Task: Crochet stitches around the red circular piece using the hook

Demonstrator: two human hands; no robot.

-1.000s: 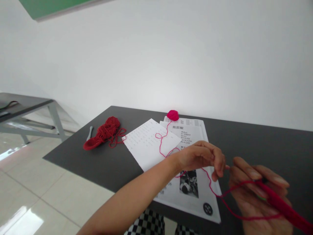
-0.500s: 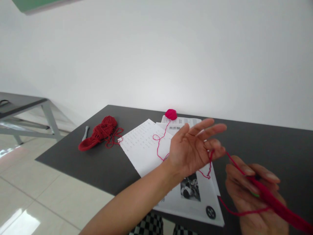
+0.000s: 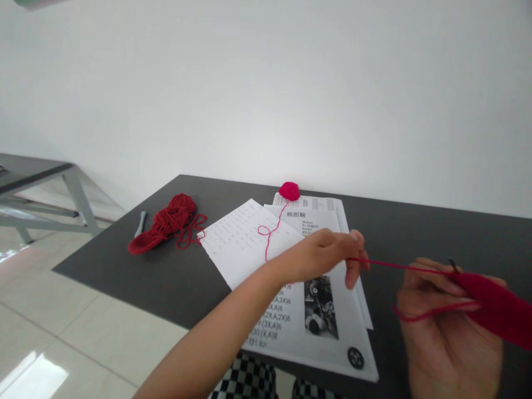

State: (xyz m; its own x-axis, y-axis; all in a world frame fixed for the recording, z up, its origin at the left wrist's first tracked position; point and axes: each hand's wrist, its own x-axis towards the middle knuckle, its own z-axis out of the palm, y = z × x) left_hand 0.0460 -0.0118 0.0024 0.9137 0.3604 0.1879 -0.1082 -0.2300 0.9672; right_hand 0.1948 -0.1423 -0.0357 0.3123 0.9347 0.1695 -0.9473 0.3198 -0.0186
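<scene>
My left hand hovers over the printed sheets, its fingers pinched on a red yarn strand that runs taut to the right. My right hand, at the lower right, holds a red crocheted piece with a dark crochet hook poking up from it. A loose loop of the strand hangs under that hand's fingers. The strand also trails back across the paper to a small pink-red yarn ball at the far edge of the sheets.
Printed pattern sheets and a white sheet lie on the dark table. A dark red yarn heap and a grey tool sit at the left. Another table stands far left on the tiled floor.
My left hand turned from open, palm up, to fingers pinched on the strand, which is now pulled taut. My right hand rose slightly with the crocheted piece.
</scene>
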